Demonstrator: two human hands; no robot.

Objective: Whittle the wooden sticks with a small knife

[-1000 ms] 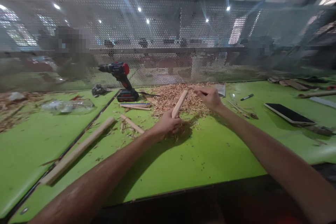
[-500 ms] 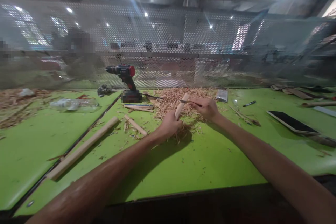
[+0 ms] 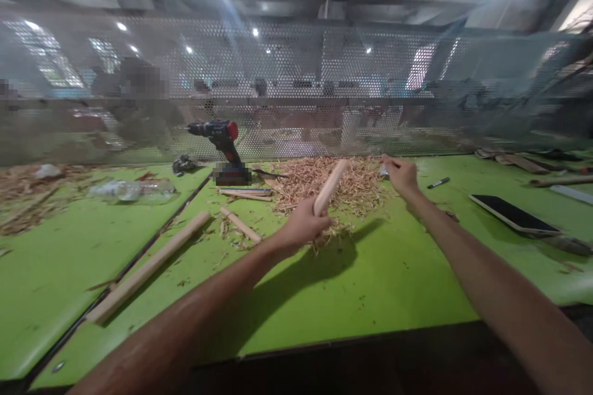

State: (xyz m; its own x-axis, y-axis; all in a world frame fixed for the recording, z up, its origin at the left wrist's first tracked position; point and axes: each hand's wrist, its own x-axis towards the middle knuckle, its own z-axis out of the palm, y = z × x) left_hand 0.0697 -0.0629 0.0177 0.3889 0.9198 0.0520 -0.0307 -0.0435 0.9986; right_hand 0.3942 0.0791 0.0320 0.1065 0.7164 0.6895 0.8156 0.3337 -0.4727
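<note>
Plainly occupied on one side only: left hand (image 3: 306, 221) wrapped round the lower end of a pale, smooth, rod-like wooden stick (image 3: 330, 188), held over the green-topped desk (image 3: 324, 302), tilted with upper end up and to the right, before a broad heap of tan curled wood shavings (image 3: 306, 181). Right hand (image 3: 403, 176) raised, well apart from the stick on its right, fingers curled; tips too blurred to tell whether pinching anything.

For good work, by judgement: grip low and firm, leaving the upper length bare; brace the left wrist against rolling. Meet the wood at a shallow angle, along the grain, in light, even passes; turn a little between them. Never aim toward the left fingers.

Around: upright black-and-red cordless drill (image 3: 225, 143), left of the heap; just in front, thin wooden sticks with a blue one (image 3: 245, 192); nearer, a short, round, pale wooden piece (image 3: 241, 224); farther left, a long, thick, pale wooden pole (image 3: 151, 267) and clear plastic bottle (image 3: 134, 190), lying. Off right, dark slim pen (image 3: 438, 182) and flat, black-screened tablet (image 3: 514, 213).

In the way: mainly the heap beyond the stick, then the grey perforated screen (image 3: 301, 126) behind, limiting far reach. Watch the short piece near the left forearm, easily knocked.
</note>
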